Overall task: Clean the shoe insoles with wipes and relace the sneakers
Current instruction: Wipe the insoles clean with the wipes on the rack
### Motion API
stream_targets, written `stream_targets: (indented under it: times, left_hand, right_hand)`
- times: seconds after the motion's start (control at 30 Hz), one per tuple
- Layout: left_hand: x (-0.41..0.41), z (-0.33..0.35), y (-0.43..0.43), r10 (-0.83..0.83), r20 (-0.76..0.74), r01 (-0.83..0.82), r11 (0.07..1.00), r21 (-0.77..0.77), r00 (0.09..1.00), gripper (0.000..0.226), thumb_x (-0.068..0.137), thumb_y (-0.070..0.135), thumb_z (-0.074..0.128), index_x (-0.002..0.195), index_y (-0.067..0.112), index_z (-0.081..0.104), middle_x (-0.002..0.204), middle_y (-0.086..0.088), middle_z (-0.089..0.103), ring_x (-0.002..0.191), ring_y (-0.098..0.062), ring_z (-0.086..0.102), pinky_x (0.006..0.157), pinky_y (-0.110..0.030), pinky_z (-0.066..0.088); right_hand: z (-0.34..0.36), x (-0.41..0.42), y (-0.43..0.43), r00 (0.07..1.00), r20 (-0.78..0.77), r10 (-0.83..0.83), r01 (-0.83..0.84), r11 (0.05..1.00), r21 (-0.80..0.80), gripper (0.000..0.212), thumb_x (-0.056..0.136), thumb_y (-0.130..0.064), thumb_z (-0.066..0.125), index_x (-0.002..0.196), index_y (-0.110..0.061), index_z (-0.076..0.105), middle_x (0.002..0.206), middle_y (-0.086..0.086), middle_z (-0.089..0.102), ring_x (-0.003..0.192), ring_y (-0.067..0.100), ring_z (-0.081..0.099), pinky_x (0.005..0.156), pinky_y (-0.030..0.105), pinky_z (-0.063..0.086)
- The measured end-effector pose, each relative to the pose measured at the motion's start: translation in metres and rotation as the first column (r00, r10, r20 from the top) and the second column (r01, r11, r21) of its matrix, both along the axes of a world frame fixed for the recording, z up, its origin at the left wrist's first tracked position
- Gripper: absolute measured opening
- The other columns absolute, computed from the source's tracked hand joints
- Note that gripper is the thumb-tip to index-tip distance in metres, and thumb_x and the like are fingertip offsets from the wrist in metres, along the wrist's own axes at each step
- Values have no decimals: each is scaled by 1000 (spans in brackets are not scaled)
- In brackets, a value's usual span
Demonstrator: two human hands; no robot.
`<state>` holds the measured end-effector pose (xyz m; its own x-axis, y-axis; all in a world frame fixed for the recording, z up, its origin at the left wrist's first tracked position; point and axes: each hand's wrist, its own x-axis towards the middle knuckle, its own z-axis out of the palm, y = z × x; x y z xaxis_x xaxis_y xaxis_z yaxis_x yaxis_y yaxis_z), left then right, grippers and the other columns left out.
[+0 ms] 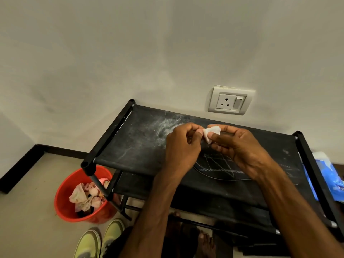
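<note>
At far left a red bucket [61,185] holds crumpled used wipes, with the yellow-green sneakers [100,239] on the floor beside it. Above the shoe rack [134,138], left hand [181,146] and right hand [242,148] share a small white wipe [211,133], each grip pinching an edge. It looks limp and light, best held by its edges. Beneath them the dark insole [219,168] lies flat, long axis left to right, probably thin and bendy.

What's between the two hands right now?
A crumpled white wipe, pinched by left hand and right hand over the black rack, in the head view.
</note>
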<state>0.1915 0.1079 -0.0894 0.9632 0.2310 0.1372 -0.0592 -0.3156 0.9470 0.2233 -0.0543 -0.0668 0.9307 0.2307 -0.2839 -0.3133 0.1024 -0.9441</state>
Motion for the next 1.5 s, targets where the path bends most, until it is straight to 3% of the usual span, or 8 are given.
stream_targets:
  times: [0.27,0.37,0.53,0.63,0.77,1.13,1.23,1.5]
  left_hand:
    - [-3,-2,3,43,-2,-43,995,91,999,14,99,17,59,100,22,72,95,11,72,91,-2,67,85,-27,57]
    - [-8,0,7,-29,-54,40,975,219,998,13,94,22,69,107,24,70,98,13,70,84,1,63,84,-24,55]
    - [-14,-1,16,-266,-324,393,810,436,908,78,73,53,83,139,29,50,136,8,53,123,-11,47,104,-36,44]
    - [-15,-4,17,-279,-369,441,752,490,886,94,62,56,89,142,29,47,134,8,51,128,-14,38,107,-36,39]
    - [-13,-7,19,-269,-357,430,736,523,895,89,60,58,89,137,33,52,130,10,54,126,-14,36,98,-31,35]
    - [-13,-6,18,-256,-332,400,762,508,908,80,64,52,89,132,27,55,129,3,57,123,-20,42,102,-38,40]
    - [-13,-7,19,-254,-330,394,781,486,909,75,63,52,89,126,26,57,123,4,60,120,-19,45,100,-34,39]
    - [-14,-7,17,-220,-345,370,805,464,912,92,62,51,91,138,25,47,135,2,53,129,-22,37,104,-40,41]
  right_hand:
    - [-2,3,-2,999,-53,-5,2,999,-45,21,88,-2,70,108,-8,74,103,12,78,90,21,76,76,28,63]
    - [-4,-2,-10,988,151,26,14,966,-259,22,86,-3,74,107,-11,76,105,7,77,93,18,76,73,27,63]
    - [-10,-9,-21,902,390,186,53,848,-528,28,82,-11,81,108,-21,76,102,-2,75,84,12,75,72,25,62]
    - [-13,-10,-24,846,458,273,112,750,-652,29,82,-17,83,108,-26,76,102,-8,75,86,8,73,78,23,60]
    - [-12,-11,-20,806,472,356,113,691,-714,25,82,-20,84,106,-24,78,98,-8,76,85,3,71,79,22,61]
    - [-8,-9,5,724,475,501,101,603,-791,24,85,-22,82,109,-23,78,93,-10,76,80,-4,69,75,16,58]
    - [-6,-9,9,701,465,540,80,589,-804,21,86,-19,81,106,-25,80,87,-15,74,78,-13,65,71,5,52]
    - [-9,-10,16,687,472,553,82,586,-806,28,83,-22,83,111,-23,78,93,-9,77,70,-17,62,67,-1,47]
